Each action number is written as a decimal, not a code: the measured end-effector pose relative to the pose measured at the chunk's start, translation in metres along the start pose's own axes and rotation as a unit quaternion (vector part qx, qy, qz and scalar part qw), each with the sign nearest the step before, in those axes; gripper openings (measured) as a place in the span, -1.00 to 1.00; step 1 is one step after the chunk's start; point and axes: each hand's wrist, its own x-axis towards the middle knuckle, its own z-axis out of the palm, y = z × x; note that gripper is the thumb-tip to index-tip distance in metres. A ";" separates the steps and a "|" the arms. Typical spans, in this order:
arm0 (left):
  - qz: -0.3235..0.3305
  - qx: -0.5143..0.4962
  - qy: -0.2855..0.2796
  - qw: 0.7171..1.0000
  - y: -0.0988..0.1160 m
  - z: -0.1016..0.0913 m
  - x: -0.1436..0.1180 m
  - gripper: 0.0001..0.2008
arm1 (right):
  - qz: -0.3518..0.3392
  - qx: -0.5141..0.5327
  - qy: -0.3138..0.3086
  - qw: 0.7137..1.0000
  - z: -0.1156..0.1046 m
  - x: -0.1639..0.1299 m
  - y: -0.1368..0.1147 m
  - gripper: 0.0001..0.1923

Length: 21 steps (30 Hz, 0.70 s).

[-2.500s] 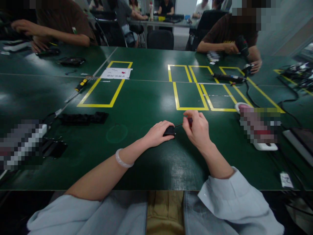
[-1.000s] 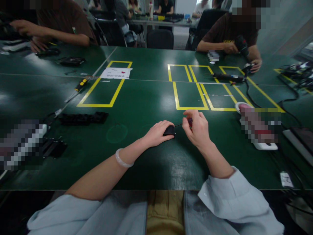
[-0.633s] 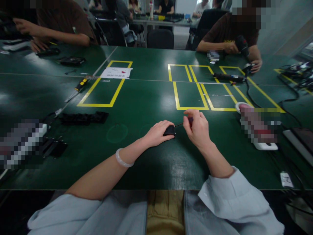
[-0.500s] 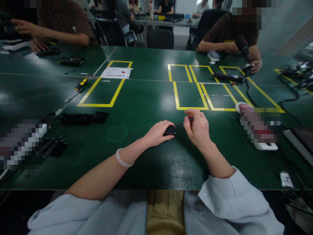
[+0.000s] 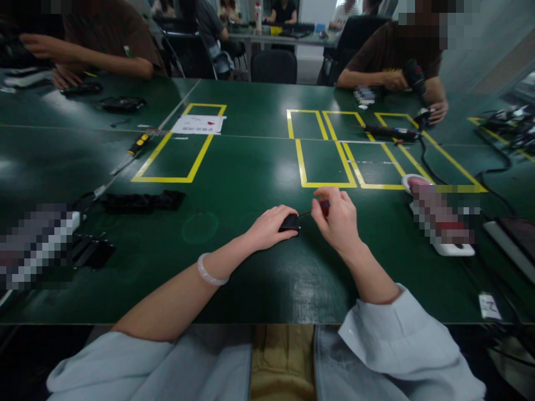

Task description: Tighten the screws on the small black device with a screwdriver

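On the green table (image 5: 267, 289), my left hand (image 5: 270, 227) is closed round a small black block-shaped part (image 5: 289, 223), pressing it against the surface. My right hand (image 5: 336, 217) pinches a screwdriver (image 5: 325, 207) by its dark handle, mostly hidden behind the fingers. The thin shaft lies nearly level, and its tip meets the right end of the black part. A small bright spot shows at that end, too small to name.
Black parts (image 5: 142, 201) lie to the left, near a yellow-and-black screwdriver (image 5: 139, 144). A white power strip (image 5: 455, 249) stands at the right with cables. Yellow tape (image 5: 328, 185) marks rectangles ahead. Co-workers sit across the table, one holding a power driver (image 5: 413, 78).
The fingers of my right hand have shifted slightly round the screwdriver handle. My left hand and the black part stay in place.
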 end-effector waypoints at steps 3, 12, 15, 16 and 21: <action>0.000 -0.001 0.000 1.000 0.000 0.000 0.000 -0.63 | 0.002 0.010 0.003 1.000 -0.001 0.001 -0.002 -0.85; 0.001 -0.002 0.003 1.000 -0.001 0.001 0.000 -0.64 | -0.005 0.001 0.002 1.000 -0.002 0.001 -0.002 -0.89; 0.004 0.000 0.002 1.000 -0.001 0.001 0.000 -0.64 | -0.008 -0.001 0.005 1.000 -0.003 0.002 -0.002 -0.88; 0.003 0.000 0.003 1.000 -0.001 0.000 0.000 -0.64 | -0.007 -0.001 0.004 1.000 -0.003 0.002 -0.002 -0.89; 0.000 -0.001 0.001 1.000 -0.001 0.001 0.000 -0.63 | 0.005 0.001 -0.007 1.000 -0.002 0.001 -0.002 -0.94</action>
